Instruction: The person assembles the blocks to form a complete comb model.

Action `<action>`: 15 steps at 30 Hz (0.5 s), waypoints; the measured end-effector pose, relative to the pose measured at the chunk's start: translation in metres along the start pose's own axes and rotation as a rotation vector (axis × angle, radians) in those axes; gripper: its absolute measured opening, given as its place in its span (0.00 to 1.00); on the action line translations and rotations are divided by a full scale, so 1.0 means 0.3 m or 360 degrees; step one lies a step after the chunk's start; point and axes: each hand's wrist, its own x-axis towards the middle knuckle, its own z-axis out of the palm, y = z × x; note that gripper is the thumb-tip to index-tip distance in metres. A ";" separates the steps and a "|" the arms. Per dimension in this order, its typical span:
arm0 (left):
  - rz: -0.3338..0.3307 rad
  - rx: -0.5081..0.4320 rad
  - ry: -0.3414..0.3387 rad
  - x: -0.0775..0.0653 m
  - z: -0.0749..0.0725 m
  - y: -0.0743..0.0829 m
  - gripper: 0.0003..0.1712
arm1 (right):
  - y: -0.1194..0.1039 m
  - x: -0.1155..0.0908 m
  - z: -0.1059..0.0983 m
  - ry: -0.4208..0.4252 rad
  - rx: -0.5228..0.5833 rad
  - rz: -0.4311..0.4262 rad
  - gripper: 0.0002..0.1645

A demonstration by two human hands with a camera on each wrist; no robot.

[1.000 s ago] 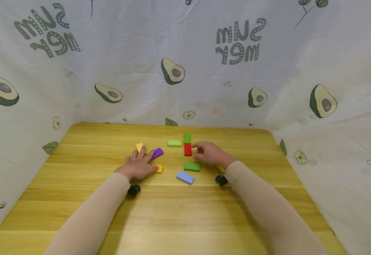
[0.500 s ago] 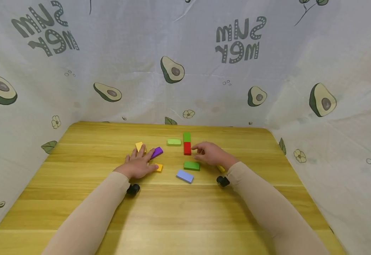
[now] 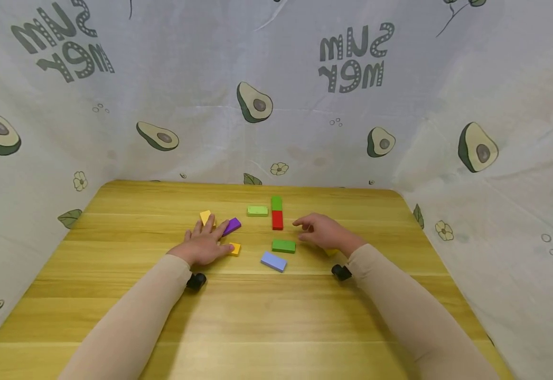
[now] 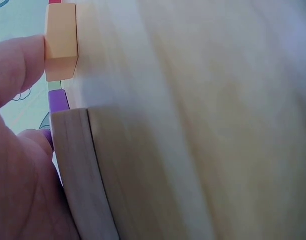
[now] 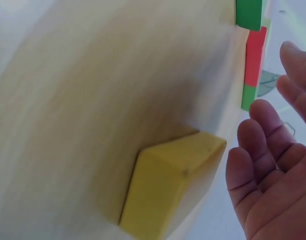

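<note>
Red block (image 3: 278,220) near right hand (image 3: 325,231), apart from its fingers (image 3: 302,220).

Room round the right hand (image 3: 324,231)
Bare table (image 3: 366,211) lies from twelve to three o'clock — the red block (image 3: 277,220) bars nine, the nearer green block (image 3: 283,246) eight, the yellow block (image 5: 155,192) six.

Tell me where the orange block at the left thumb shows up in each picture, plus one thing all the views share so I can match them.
Head: the orange block lies below and left of centre, partly covered by the thumb of the left hand.
Left wrist: near the top left corner, with the thumb at its left edge.
Right wrist: not in it.
Shared landmark: the wooden table, in all three.
</note>
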 end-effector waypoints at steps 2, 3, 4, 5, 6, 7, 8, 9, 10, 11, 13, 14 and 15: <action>0.0005 0.0002 0.0002 0.001 0.002 0.000 0.51 | 0.007 -0.010 -0.004 -0.0002 0.0001 0.0008 0.26; 0.0006 0.0004 0.0002 -0.002 0.001 0.002 0.51 | 0.010 -0.016 -0.007 -0.0003 0.0008 0.0014 0.26; 0.0005 0.0005 0.0002 -0.003 0.001 0.004 0.51 | 0.015 -0.021 -0.009 -0.0004 0.0016 0.0017 0.26; 0.0006 0.0002 0.0004 -0.007 0.001 0.006 0.50 | 0.020 -0.028 -0.012 -0.0006 0.0022 0.0015 0.26; 0.0012 0.0000 0.0006 -0.013 -0.001 0.009 0.51 | 0.026 -0.035 -0.014 -0.0009 0.0015 0.0012 0.26; 0.0015 -0.0001 0.0006 -0.019 -0.003 0.013 0.51 | 0.032 -0.043 -0.016 -0.0011 0.0016 0.0008 0.26; 0.0017 0.0002 0.0010 -0.025 -0.005 0.016 0.51 | 0.039 -0.052 -0.018 -0.0015 0.0014 0.0008 0.26; 0.0016 0.0001 0.0011 -0.033 -0.008 0.021 0.50 | 0.048 -0.060 -0.019 -0.0018 0.0010 0.0011 0.26; 0.0015 0.0001 0.0013 -0.038 -0.010 0.025 0.50 | 0.057 -0.068 -0.020 -0.0021 0.0000 0.0019 0.26; 0.0014 0.0002 0.0015 -0.044 -0.013 0.029 0.50 | 0.066 -0.076 -0.021 -0.0024 -0.0006 0.0034 0.26; 0.0016 0.0003 0.0016 -0.051 -0.019 0.036 0.50 | 0.084 -0.092 -0.022 -0.0024 -0.0016 0.0064 0.27; 0.0018 0.0002 0.0019 -0.053 -0.022 0.038 0.50 | 0.093 -0.099 -0.022 -0.0023 -0.0022 0.0073 0.27; 0.0020 0.0002 0.0016 -0.055 -0.024 0.039 0.50 | 0.101 -0.108 -0.022 -0.0019 -0.0029 0.0072 0.28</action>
